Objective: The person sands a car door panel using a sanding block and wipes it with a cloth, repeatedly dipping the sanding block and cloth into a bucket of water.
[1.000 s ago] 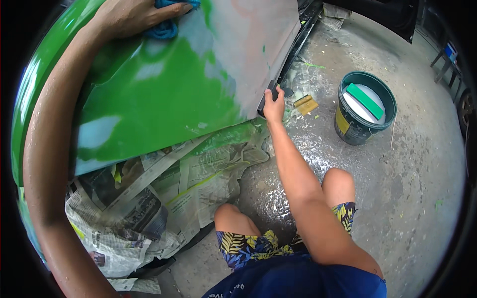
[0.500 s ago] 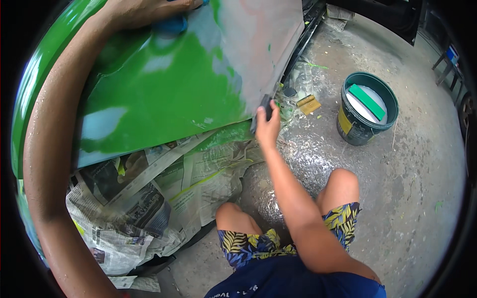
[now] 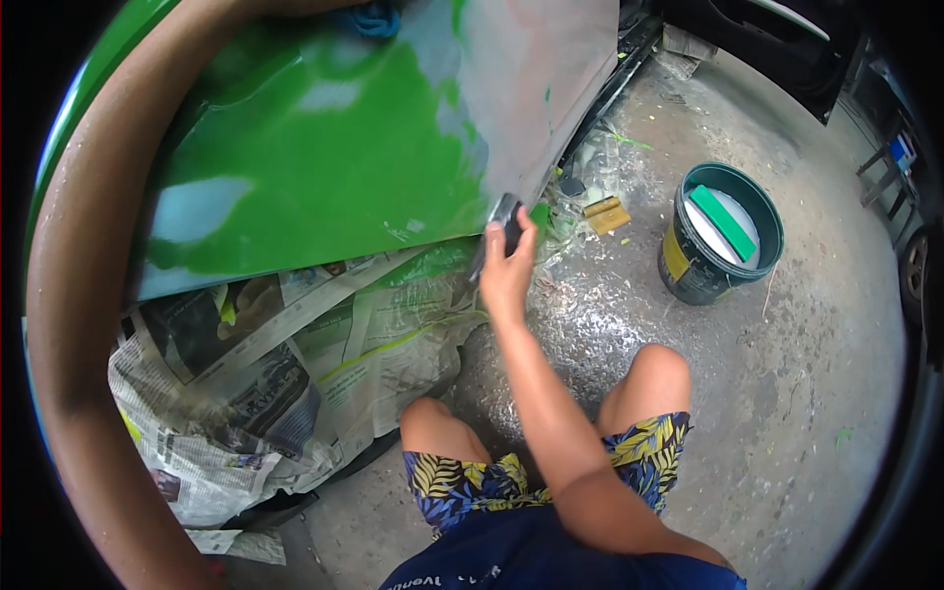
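At the top edge my left hand [image 3: 295, 6] is mostly cut off, its fingers out of sight. A crumpled blue cloth [image 3: 377, 19] pokes out beside it, against the panel. My right hand [image 3: 506, 279] grips a dark, flat sanding block [image 3: 502, 228], thumb on one side and fingers on the other. The block is at the lower right edge of a car body panel [image 3: 324, 197], patched in green, pale blue and grey; contact is blurred. Below that edge hang newspaper masking sheets [image 3: 236, 413] and green-tinted film.
To the right stands a dark green bucket [image 3: 688, 280] of whitish liquid, with a green block [image 3: 723, 222] in it. A yellowish-brown block [image 3: 607, 215] and a small dark piece [image 3: 571, 187] lie on the wet concrete floor [image 3: 806, 393]. An open black car door [image 3: 767, 49] juts in at upper right.
My right hand and the sanding block have shifted slightly left along the panel's lower edge. My left hand has moved up, mostly out of view. The whole view has also shifted a little.
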Tool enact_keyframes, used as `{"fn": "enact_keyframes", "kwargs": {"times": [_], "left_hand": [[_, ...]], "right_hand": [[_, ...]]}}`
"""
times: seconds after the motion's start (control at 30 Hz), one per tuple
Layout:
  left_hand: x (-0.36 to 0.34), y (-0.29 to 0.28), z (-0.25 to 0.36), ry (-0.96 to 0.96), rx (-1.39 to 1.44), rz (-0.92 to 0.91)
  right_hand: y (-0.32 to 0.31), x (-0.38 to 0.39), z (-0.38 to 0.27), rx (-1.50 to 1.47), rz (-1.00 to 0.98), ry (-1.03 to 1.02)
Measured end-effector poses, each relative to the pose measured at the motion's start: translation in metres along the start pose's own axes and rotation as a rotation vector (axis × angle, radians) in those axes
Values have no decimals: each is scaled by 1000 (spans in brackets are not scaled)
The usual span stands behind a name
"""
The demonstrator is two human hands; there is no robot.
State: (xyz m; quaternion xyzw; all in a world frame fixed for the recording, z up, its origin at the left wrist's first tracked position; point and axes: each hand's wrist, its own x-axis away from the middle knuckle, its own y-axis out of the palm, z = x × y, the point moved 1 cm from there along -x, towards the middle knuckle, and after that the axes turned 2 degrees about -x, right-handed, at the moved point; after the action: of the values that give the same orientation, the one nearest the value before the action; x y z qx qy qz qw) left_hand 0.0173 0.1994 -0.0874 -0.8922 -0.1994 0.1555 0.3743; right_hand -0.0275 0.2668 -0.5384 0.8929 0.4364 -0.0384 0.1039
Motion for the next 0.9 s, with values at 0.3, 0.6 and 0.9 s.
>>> {"fn": "enact_keyframes", "kwargs": {"times": [0.3,0.6,0.9], "left_hand": [[-6,8,0,-11,27,-13],[-2,13,6,-22,49,-9],[1,26,-6,-6,-54,118]], "right_hand": [[-6,-27,20,3,37,-15],[-6,-48,26,26,68,-36],[-10,-17,-7,53,34,12]]}}
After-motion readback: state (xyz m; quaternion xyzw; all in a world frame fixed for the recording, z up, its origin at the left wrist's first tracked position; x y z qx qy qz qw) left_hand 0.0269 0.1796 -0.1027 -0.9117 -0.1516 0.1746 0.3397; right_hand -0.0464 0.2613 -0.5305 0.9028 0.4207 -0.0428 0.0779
